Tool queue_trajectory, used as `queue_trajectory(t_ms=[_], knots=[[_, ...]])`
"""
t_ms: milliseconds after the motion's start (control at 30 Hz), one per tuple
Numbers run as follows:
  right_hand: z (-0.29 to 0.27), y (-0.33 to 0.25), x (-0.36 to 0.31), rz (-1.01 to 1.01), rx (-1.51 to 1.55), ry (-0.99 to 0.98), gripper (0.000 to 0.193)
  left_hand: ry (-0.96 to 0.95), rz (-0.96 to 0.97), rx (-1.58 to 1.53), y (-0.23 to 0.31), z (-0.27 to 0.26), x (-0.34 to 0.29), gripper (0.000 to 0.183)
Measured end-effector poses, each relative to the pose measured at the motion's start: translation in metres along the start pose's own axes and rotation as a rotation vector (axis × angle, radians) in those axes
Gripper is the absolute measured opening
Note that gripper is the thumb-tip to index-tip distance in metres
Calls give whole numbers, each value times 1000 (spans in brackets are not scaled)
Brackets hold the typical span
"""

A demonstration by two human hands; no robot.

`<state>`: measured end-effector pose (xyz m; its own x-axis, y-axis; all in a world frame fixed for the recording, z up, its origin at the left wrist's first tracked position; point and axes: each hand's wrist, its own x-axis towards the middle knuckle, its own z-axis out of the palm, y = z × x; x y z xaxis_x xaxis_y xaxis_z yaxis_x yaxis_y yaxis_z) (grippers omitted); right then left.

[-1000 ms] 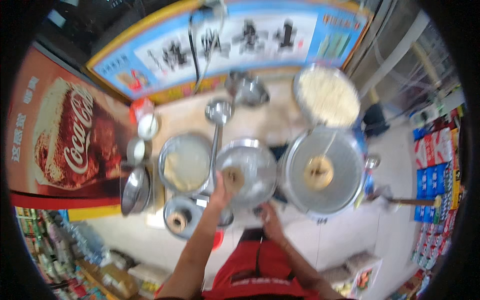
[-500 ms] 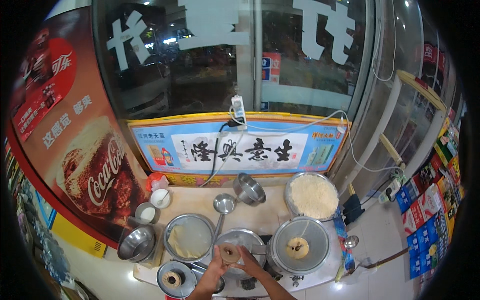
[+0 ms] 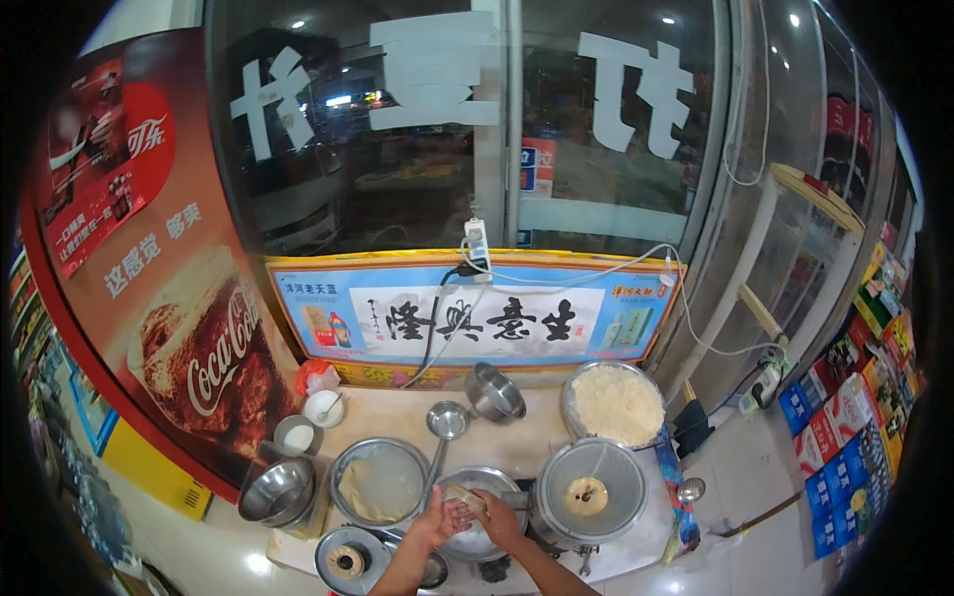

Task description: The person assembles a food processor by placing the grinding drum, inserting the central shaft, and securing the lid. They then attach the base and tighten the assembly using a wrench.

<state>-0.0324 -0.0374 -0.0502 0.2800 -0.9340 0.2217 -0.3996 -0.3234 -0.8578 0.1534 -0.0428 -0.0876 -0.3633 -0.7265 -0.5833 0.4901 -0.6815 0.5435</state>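
A tan ring-shaped disc, like a grinding stone (image 3: pixel 466 496), is tilted between my hands. My left hand (image 3: pixel 436 520) grips its left side, and my right hand (image 3: pixel 500 518) has its fingers closed around the right edge. Below them is a metal basin (image 3: pixel 479 544), partly hidden by my hands. Just right stands a round metal machine housing (image 3: pixel 621 489) with a pale yellow ring (image 3: pixel 586 496) and dark shaft at its centre. At the lower left, a metal cover (image 3: pixel 369 575) holds another tan ring (image 3: pixel 346 561) around its middle.
A basin of pale liquid and a yellowish cloth (image 3: pixel 355 487) sits left. Behind are a ladle (image 3: pixel 448 421), a tilted pot (image 3: pixel 497 394) and a basin of cream-coloured crumbs (image 3: pixel 618 405). Wrenches (image 3: pixel 584 563) lie at the front edge. A power strip (image 3: pixel 476 244) hangs behind.
The disc has tipped from showing its holed face to a more edge-on angle, and my fingers cover more of it. The view has shifted slightly.
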Motion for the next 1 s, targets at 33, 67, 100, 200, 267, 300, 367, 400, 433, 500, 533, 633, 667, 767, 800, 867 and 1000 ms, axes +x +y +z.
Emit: queue_trajectory(t_ms=[33,67,100,200,267,300,367,400,433,500,533,633,667,767,800,867,1000], knots=[[1,-2,-1,78,45,-2,44,-25,-18,10,3,-1,-1,92],[3,-4,-3,64,7,37,43,-25,-12,5,4,-2,-2,92],[6,-4,-4,54,-15,71,42,-25,-6,-1,4,-4,-2,91],[11,-2,-8,62,-26,154,41,-105,-10,-118,-6,-16,-1,85],[12,3,-10,119,-65,169,40,-66,-9,-194,-14,-28,-1,79],[11,7,-10,170,-109,158,40,12,-2,-211,-18,-35,0,77],[6,12,-11,230,-81,157,40,103,26,-184,-21,-46,2,69],[3,13,-12,235,-11,165,41,115,48,-142,-21,-50,2,64],[1,13,-13,319,84,144,41,127,70,-102,-21,-51,3,59],[-7,10,-18,383,382,55,44,-17,110,-123,-20,-48,8,57],[-12,8,-19,456,583,-19,46,-4,116,-120,-20,-44,9,56],[-21,-3,-21,490,735,-138,46,-52,147,-199,-25,-31,17,49],[-23,-7,-22,485,681,-137,46,32,117,-175,-26,-30,19,49],[-25,-11,-22,522,558,-171,47,16,74,-129,-24,-34,27,47],[-25,-10,-22,538,535,-177,47,5,49,-118,-22,-37,28,45],[-23,-4,-24,577,502,-204,48,15,18,-101,-23,-39,27,41],[-13,14,-31,495,439,-247,61,170,98,-95,-28,-28,17,29]])
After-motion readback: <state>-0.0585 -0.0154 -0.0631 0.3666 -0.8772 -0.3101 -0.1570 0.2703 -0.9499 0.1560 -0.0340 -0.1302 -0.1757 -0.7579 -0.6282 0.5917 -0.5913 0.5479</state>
